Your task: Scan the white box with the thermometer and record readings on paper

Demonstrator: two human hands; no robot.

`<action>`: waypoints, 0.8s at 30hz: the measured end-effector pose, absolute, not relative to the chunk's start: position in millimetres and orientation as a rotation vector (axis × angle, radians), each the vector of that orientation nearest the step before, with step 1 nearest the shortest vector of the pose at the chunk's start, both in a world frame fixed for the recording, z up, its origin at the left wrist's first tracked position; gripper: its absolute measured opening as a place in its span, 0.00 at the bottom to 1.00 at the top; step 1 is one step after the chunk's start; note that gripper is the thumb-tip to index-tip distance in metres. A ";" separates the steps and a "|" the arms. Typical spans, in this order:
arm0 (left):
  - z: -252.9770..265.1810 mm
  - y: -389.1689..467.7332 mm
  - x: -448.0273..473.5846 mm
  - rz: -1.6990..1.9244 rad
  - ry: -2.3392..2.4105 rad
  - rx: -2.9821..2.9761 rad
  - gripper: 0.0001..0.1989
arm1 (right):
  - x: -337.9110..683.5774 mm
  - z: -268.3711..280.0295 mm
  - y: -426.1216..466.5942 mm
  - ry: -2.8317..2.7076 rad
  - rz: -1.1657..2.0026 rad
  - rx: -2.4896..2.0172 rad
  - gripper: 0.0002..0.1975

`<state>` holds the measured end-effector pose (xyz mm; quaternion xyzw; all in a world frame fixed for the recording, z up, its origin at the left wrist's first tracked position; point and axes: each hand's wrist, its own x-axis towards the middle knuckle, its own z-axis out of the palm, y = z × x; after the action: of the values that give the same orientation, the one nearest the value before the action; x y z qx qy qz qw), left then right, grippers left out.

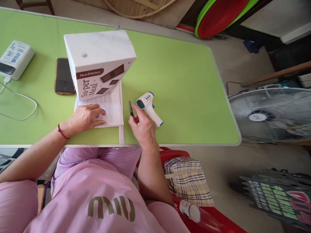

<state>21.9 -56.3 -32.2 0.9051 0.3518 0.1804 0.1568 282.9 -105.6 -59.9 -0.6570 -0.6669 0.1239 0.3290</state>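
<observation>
Right hand [143,125] is closed on a black pen [131,108], held above the desk [184,84] just right of the printed sheets [114,113]. The left hand [85,119] rests on those sheets, fingers loosely spread and gripping nothing visible. A white box [99,55] covers the sheets' far part. An infrared thermometer [153,114] lies just beside the right hand; a phone [63,77] lies left of the box, and farther left sits a power bank [20,60] with a cable plugged in.

Green table [175,71]: power bank [20,60] at left, phone [63,76], box [97,51], printed sheets [113,110], thermometer gun [150,109].
</observation>
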 end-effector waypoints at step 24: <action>-48.7 -59.4 34.5 0.297 0.970 2.819 0.20 | 239.3 -68.0 -139.0 -1.114 1.027 -1.401 0.09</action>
<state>34.5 -59.4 -48.7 0.9384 0.3229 0.0989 0.0725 239.3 -139.0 -68.0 -0.5828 -0.4634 0.4271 0.5130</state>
